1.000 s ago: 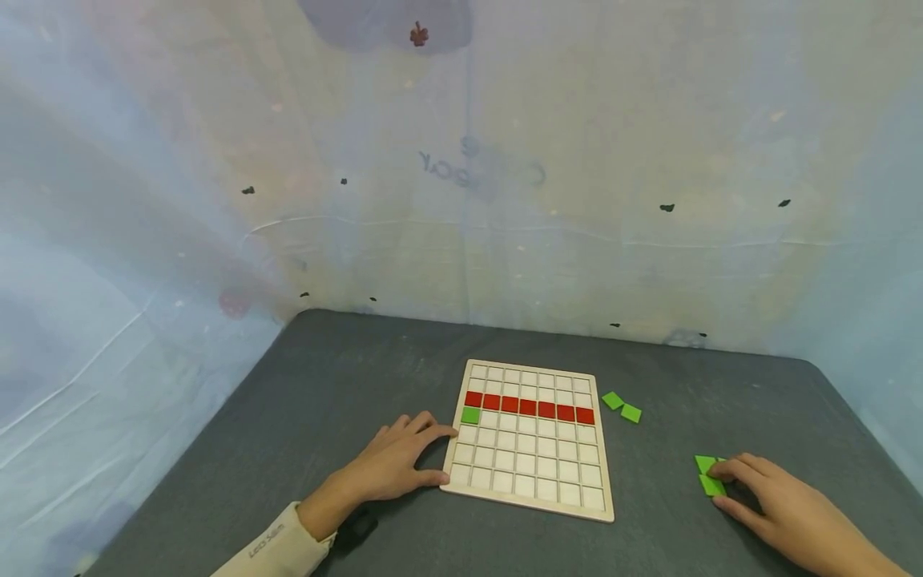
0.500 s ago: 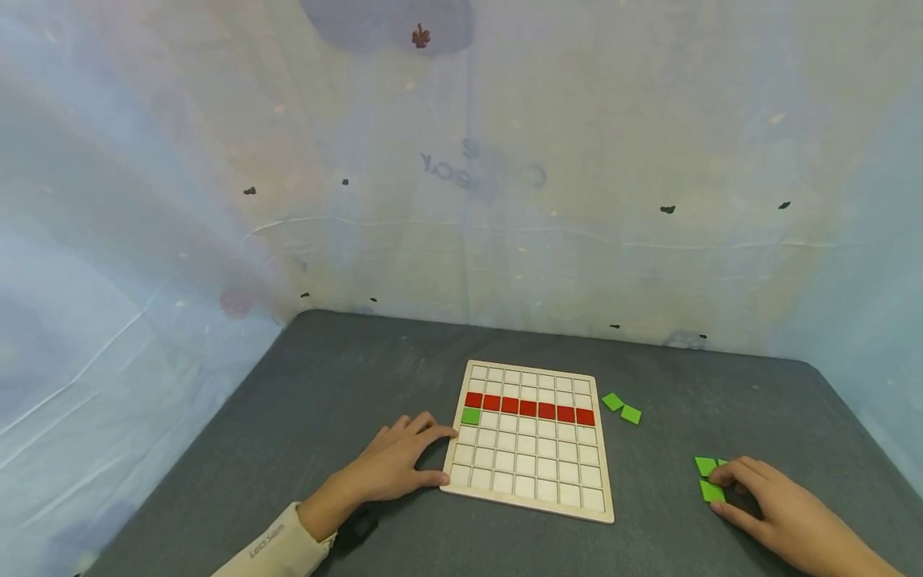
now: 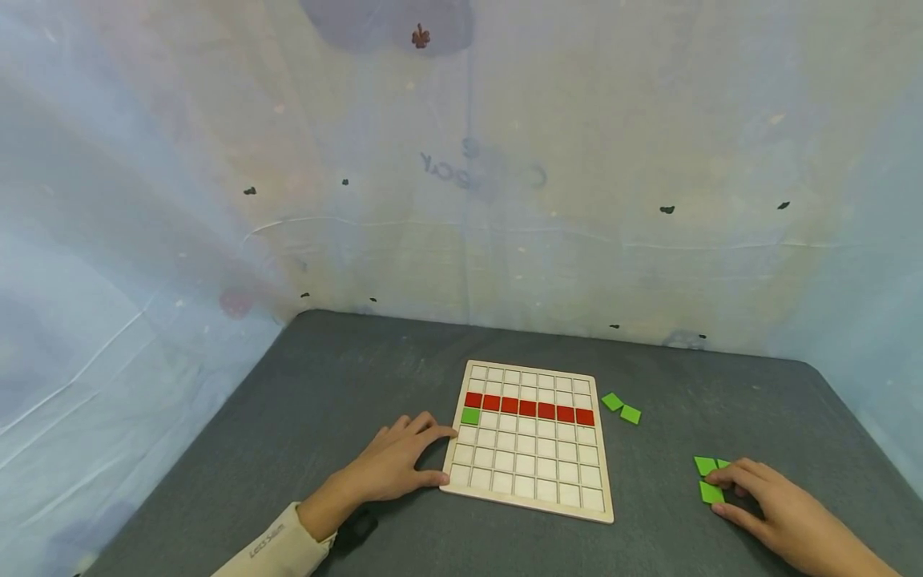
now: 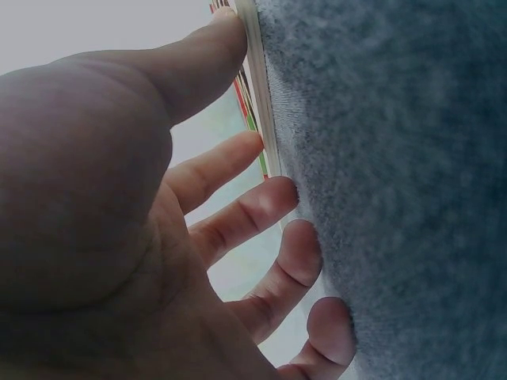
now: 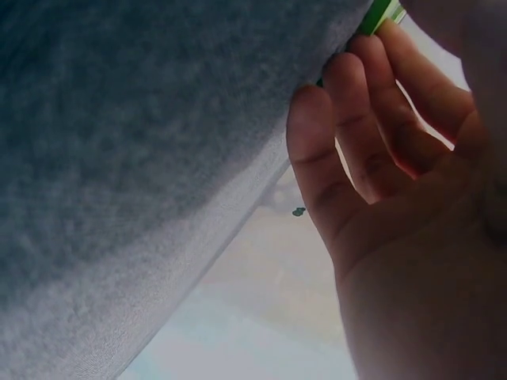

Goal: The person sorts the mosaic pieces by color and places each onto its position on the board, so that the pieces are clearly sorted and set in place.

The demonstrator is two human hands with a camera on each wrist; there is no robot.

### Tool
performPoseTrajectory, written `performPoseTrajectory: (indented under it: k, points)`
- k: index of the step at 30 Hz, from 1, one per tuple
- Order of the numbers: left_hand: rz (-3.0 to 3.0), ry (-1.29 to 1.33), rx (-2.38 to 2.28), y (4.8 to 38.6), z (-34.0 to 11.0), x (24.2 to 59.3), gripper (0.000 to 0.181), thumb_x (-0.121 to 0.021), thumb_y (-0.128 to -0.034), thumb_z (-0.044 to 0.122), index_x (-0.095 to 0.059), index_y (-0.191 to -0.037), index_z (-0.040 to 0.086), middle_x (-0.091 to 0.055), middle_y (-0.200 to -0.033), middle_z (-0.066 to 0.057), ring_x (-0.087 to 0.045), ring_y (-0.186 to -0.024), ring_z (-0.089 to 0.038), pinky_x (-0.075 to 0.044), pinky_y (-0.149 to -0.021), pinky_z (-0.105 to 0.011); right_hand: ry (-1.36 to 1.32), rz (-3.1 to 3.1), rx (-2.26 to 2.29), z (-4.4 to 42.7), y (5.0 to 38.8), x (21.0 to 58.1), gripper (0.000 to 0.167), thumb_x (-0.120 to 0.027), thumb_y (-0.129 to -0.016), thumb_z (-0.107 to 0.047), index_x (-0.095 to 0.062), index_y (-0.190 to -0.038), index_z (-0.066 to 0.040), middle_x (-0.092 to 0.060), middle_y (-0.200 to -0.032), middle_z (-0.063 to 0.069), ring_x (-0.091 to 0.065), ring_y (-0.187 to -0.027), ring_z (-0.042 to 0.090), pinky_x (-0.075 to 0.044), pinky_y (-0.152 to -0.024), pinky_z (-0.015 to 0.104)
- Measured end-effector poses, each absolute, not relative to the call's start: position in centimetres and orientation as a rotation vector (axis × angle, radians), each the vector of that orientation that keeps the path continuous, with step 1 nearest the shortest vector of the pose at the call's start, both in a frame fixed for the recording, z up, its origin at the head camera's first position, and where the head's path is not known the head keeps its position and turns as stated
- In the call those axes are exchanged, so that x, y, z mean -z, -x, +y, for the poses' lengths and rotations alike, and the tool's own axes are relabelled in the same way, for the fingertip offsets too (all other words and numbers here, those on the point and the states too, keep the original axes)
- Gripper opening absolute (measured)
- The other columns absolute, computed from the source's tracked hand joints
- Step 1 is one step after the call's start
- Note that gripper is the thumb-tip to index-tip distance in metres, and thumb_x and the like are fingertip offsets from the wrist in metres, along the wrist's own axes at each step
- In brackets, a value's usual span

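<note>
A pale wooden grid board lies on the table, with a row of red square tiles and one green tile just below the row's left end. Against the board's left edge rest the thumb and index finger of my left hand, spread apart and relaxed. To the right of the board, my right hand pinches a green square tile between thumb and index finger; in the right wrist view that tile looks tilted. Other green tiles lie just beyond it, partly covered by the fingers.
Two loose green tiles lie beside the board's upper right edge. A dark grey cloth covers the table. A pale hanging sheet closes off the back and sides. Something black sits under the left wrist.
The front green tile has shifted slightly toward me along with my right thumb and fingertips. My left hand and the board stay where they were.
</note>
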State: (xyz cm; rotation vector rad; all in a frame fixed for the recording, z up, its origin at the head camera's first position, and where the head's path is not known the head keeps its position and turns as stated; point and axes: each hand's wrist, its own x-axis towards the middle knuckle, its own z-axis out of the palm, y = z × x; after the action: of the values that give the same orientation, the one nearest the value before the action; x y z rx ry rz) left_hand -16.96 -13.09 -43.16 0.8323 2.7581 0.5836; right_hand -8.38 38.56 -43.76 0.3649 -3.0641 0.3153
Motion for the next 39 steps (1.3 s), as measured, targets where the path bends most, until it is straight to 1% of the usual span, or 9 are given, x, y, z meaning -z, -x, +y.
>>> performPoseTrajectory:
  k: [9, 14, 19, 24, 29, 35, 39]
  points:
    - [2.758, -0.822, -0.583, 16.98, -13.06, 43.07, 0.062, -0.072, -0.086, 0.052, -0.051, -0.142, 0.036, -0.051, -0.125, 0.007, -0.043, -0.098, -0.014, -0.034, -0.078, -0.04, -0.345, -3.097, -0.329, 38.71, 8.42, 43.71, 0.028, -0.077, -0.084, -0.039, -0.066, -0.105, -0.024, -0.058, -0.094, -0.011, -0.049, -0.076, -0.009, -0.048, -0.065, 0.024]
    - [2.76, -0.83, -0.59, 16.93, -13.07, 42.99, 0.062, -0.073, -0.0862, 0.051, -0.051, -0.142, 0.035, -0.051, -0.125, 0.007, -0.043, -0.098, -0.014, -0.033, -0.077, -0.039, -0.38, -3.029, -0.308, 38.71, 8.21, 44.04, 0.026, -0.08, -0.082, -0.032, -0.066, -0.102, -0.025, -0.057, -0.094, -0.013, -0.049, -0.076, -0.01, -0.048, -0.064, 0.024]
    - [2.76, -0.835, -0.591, 16.91, -13.11, 43.02, 0.061, -0.073, -0.0865, 0.05, -0.051, -0.142, 0.035, -0.05, -0.125, 0.007, -0.043, -0.097, -0.014, -0.033, -0.077, -0.039, -0.429, -2.931, -0.306, 38.74, 7.99, 44.47, 0.026, -0.083, -0.079, -0.024, -0.066, -0.099, -0.026, -0.054, -0.092, -0.017, -0.044, -0.075, -0.013, -0.046, -0.062, 0.023]
    - [2.76, -0.824, -0.58, 16.93, -13.05, 43.02, 0.062, -0.073, -0.0863, 0.051, -0.051, -0.142, 0.036, -0.05, -0.125, 0.007, -0.043, -0.098, -0.014, -0.034, -0.077, -0.039, -0.412, -2.929, -0.342, 38.79, 7.92, 44.51, 0.026, -0.082, -0.081, -0.02, -0.066, -0.101, -0.022, -0.052, -0.09, -0.016, -0.04, -0.073, -0.013, -0.043, -0.06, 0.023]
    - [2.757, -0.802, -0.571, 17.0, -13.04, 43.0, 0.062, -0.072, -0.0861, 0.052, -0.051, -0.142, 0.037, -0.05, -0.126, 0.007, -0.044, -0.098, -0.014, -0.034, -0.078, -0.039, -0.368, -2.97, -0.36, 38.66, 7.94, 44.3, 0.025, -0.08, -0.083, -0.02, -0.067, -0.104, -0.019, -0.052, -0.089, -0.011, -0.04, -0.071, -0.012, -0.042, -0.059, 0.023]
    - [2.755, -0.801, -0.572, 16.97, -13.07, 42.99, 0.062, -0.072, -0.0861, 0.052, -0.051, -0.143, 0.037, -0.05, -0.126, 0.007, -0.044, -0.1, -0.014, -0.034, -0.078, -0.04, -0.385, -2.947, -0.358, 38.28, 7.97, 44.17, 0.026, -0.081, -0.083, -0.022, -0.066, -0.104, -0.022, -0.051, -0.089, -0.014, -0.04, -0.071, -0.013, -0.041, -0.058, 0.023]
    - [2.752, -0.811, -0.58, 16.91, -13.04, 42.98, 0.062, -0.072, -0.0862, 0.052, -0.051, -0.143, 0.037, -0.05, -0.126, 0.007, -0.044, -0.099, -0.015, -0.034, -0.078, -0.041, -0.393, -2.952, -0.367, 37.85, 8.21, 43.99, 0.025, -0.08, -0.084, -0.024, -0.065, -0.104, -0.024, -0.052, -0.092, -0.015, -0.04, -0.071, -0.013, -0.041, -0.059, 0.023]
